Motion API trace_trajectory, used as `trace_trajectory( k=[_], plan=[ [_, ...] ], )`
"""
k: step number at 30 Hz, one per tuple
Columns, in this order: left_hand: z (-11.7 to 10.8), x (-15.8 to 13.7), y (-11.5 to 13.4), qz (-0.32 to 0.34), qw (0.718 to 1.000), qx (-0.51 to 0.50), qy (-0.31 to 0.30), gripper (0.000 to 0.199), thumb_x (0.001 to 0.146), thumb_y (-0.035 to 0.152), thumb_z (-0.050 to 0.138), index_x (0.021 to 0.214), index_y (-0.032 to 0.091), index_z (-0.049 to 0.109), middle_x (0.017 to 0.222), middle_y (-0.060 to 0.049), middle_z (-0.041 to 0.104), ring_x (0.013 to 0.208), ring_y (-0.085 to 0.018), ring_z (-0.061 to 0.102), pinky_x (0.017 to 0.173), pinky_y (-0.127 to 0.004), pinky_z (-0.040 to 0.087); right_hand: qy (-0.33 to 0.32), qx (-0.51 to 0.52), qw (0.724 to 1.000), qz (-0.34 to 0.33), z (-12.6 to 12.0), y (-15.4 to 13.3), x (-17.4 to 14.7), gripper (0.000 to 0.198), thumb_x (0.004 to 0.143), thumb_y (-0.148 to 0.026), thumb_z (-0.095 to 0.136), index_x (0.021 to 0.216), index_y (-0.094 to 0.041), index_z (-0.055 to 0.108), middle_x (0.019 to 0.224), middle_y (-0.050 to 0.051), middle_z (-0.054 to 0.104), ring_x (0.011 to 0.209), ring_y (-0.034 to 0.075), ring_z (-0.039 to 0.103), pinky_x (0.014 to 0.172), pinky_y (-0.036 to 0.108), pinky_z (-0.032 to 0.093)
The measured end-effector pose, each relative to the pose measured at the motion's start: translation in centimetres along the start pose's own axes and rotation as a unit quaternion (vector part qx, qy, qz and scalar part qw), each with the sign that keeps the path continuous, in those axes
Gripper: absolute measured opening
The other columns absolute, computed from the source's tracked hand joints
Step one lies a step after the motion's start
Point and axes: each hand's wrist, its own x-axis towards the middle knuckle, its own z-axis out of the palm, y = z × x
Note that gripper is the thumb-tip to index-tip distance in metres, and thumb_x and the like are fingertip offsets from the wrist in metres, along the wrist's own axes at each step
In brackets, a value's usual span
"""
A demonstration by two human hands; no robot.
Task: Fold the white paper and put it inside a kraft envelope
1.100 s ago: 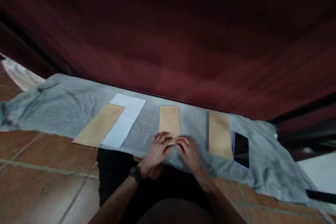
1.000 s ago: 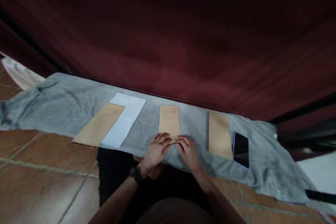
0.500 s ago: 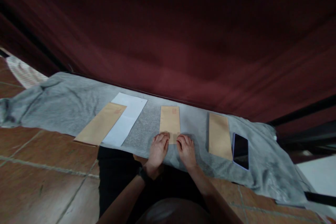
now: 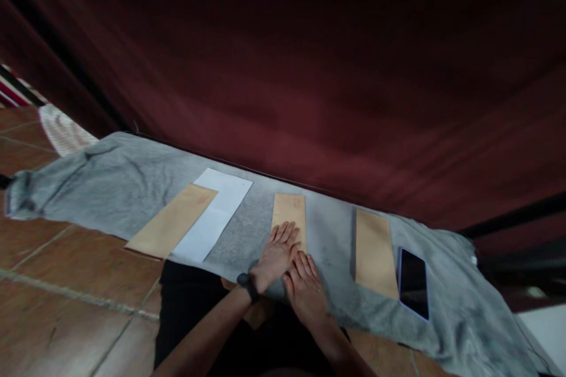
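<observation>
Brown paper envelope (image 4: 289, 212) at the middle of the grey cloth (image 4: 110, 188) lies flat under the open-palmed left hand (image 4: 276, 253), right hand (image 4: 305, 288) spread just beside; two sibling envelopes lie untouched.

your two bare hands and forearms, no sleeves, no gloves.
left hand (image 4: 275, 256): a dark band, like a watch or tracker strap, sits round the wrist (image 4: 247, 285); forearm uncovered below it. right hand (image 4: 306, 291): nothing on the wrist, forearm uncovered. dark clothing over your lap (image 4: 190, 312), seen under the arms.
</observation>
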Motion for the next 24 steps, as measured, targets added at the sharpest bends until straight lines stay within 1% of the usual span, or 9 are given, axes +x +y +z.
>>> trace_trajectory(
  k=[3, 5, 9, 12, 14, 17, 20, 24],
  plan=[
    [0.7, 3.1, -1.5, 0.007, 0.999, 0.028, -0.013, 0.053, 0.103, 0.041, 0.03, 0.15, 0.017, 0.04, 0.16, -0.01, 0.033, 0.149, -0.026, 0.025, 0.121, -0.047, 0.017, 0.006, -0.005, 1.0, 0.002, 0.0, -0.1, 0.1, 0.045, 0.101, -0.033, 0.044, 0.143, -0.019, 0.052, 0.148, 0.009, 0.051, 0.138, 0.024, 0.045, 0.117, 0.045, 0.034],
    [1.0, 5.2, -2.4, 0.008, 0.999, 0.036, -0.013, 0.057, 0.103, 0.045, 0.03, 0.152, 0.017, 0.036, 0.161, -0.01, 0.029, 0.15, -0.026, 0.022, 0.122, -0.048, 0.014, 0.014, -0.006, 1.0, 0.0, 0.1, -0.2, 0.1, 0.046, 0.101, -0.033, 0.044, 0.145, -0.022, 0.048, 0.151, 0.006, 0.047, 0.138, 0.024, 0.045, 0.117, 0.044, 0.034],
    [1.4, 8.7, -3.8, 0.014, 1.0, 0.02, -0.018, 0.064, 0.102, 0.052, 0.025, 0.153, 0.015, 0.033, 0.161, -0.011, 0.03, 0.15, -0.024, 0.022, 0.122, -0.045, 0.01, 0.053, -0.003, 0.999, 0.001, 0.6, -0.3, 0.2, 0.046, 0.101, -0.035, 0.045, 0.146, -0.024, 0.048, 0.152, 0.005, 0.047, 0.139, 0.024, 0.043, 0.116, 0.043, 0.035],
    [1.7, 10.4, -4.6, 0.021, 1.0, -0.002, -0.014, 0.065, 0.101, 0.053, 0.025, 0.152, 0.015, 0.034, 0.16, -0.011, 0.031, 0.149, -0.022, 0.025, 0.122, -0.041, 0.012, 0.081, -0.001, 0.997, -0.006, 1.1, -0.3, 0.2, 0.047, 0.1, -0.033, 0.045, 0.146, -0.023, 0.047, 0.151, 0.007, 0.047, 0.139, 0.025, 0.044, 0.114, 0.045, 0.038],
    [1.9, 10.9, -5.0, 0.031, 0.999, -0.014, -0.006, 0.064, 0.101, 0.053, 0.027, 0.152, 0.015, 0.035, 0.159, -0.012, 0.032, 0.149, -0.021, 0.026, 0.122, -0.04, 0.014, 0.086, 0.003, 0.996, -0.009, 1.1, -0.4, 0.2, 0.047, 0.1, -0.03, 0.045, 0.146, -0.023, 0.047, 0.151, 0.008, 0.047, 0.138, 0.026, 0.045, 0.113, 0.046, 0.04],
    [2.0, 10.7, -5.3, 0.048, 0.998, -0.031, -0.006, 0.061, 0.1, 0.048, 0.031, 0.15, 0.015, 0.038, 0.158, -0.013, 0.035, 0.148, -0.021, 0.029, 0.121, -0.04, 0.016, 0.077, 0.011, 0.997, -0.009, 0.7, -0.6, 0.2, 0.046, 0.1, -0.028, 0.045, 0.145, -0.023, 0.048, 0.149, 0.009, 0.049, 0.138, 0.027, 0.045, 0.112, 0.048, 0.041],
    [2.0, 9.9, -5.2, 0.067, 0.997, -0.043, -0.011, 0.056, 0.1, 0.043, 0.034, 0.149, 0.016, 0.04, 0.157, -0.012, 0.037, 0.147, -0.02, 0.029, 0.12, -0.04, 0.018, 0.067, 0.014, 0.998, -0.006, 0.2, -0.7, 0.3, 0.045, 0.099, -0.027, 0.045, 0.144, -0.023, 0.05, 0.149, 0.01, 0.05, 0.138, 0.028, 0.046, 0.112, 0.049, 0.042],
    [1.8, 8.3, -4.5, 0.083, 0.995, -0.046, -0.029, 0.052, 0.1, 0.038, 0.035, 0.148, 0.018, 0.042, 0.157, -0.011, 0.039, 0.147, -0.02, 0.03, 0.12, -0.04, 0.018, 0.072, 0.023, 0.997, -0.008, 0.0, -0.7, 0.3, 0.044, 0.099, -0.029, 0.046, 0.142, -0.023, 0.051, 0.148, 0.009, 0.051, 0.137, 0.027, 0.047, 0.113, 0.048, 0.041]
  ],
)
